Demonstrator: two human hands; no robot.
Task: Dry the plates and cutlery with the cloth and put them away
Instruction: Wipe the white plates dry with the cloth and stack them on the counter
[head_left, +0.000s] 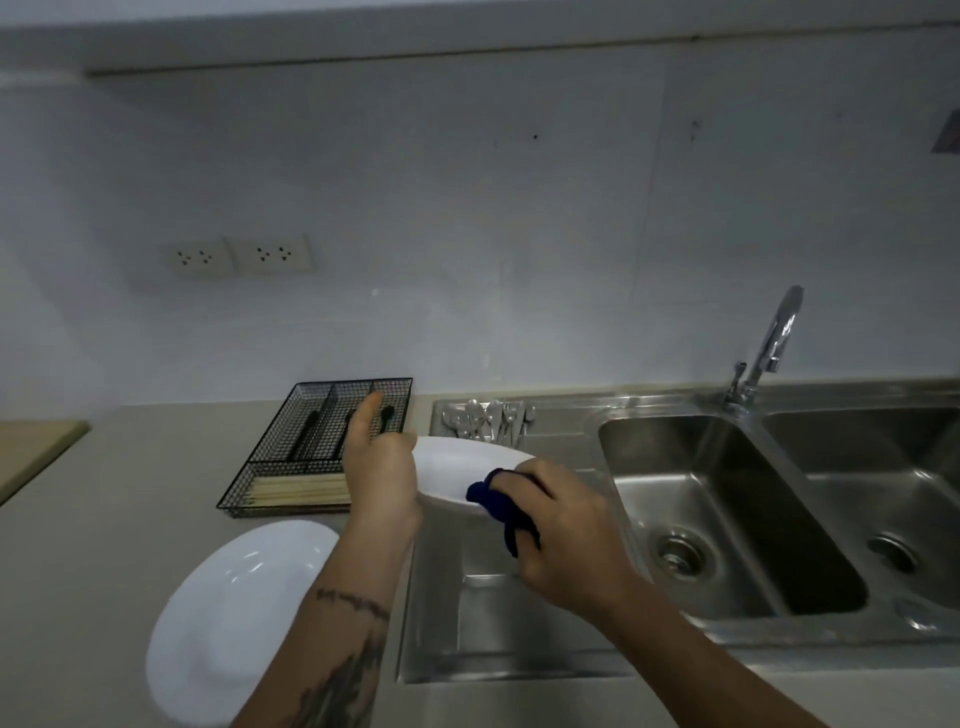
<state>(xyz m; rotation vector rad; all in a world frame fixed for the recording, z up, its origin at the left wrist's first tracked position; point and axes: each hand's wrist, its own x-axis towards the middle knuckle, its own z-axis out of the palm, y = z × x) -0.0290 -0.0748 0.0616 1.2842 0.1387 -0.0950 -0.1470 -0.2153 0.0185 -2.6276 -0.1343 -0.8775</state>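
Observation:
My left hand (379, 467) holds a white plate (457, 465) by its left rim above the steel draining board, index finger sticking up. My right hand (556, 530) grips a dark blue cloth (498, 506) and presses it against the plate's right side. A second white plate (234, 618) lies flat on the counter at the lower left. Several pieces of silver cutlery (485, 418) lie in a heap at the back of the draining board. A black wire cutlery tray (322, 447) stands on the counter behind my left hand, with dark utensils and wooden chopsticks in it.
A double steel sink (727, 509) with a chrome tap (769, 343) fills the right side. The draining board (498, 618) lies under my hands. A wooden board edge (36, 452) shows at the far left. Wall sockets (239, 255) sit above the counter.

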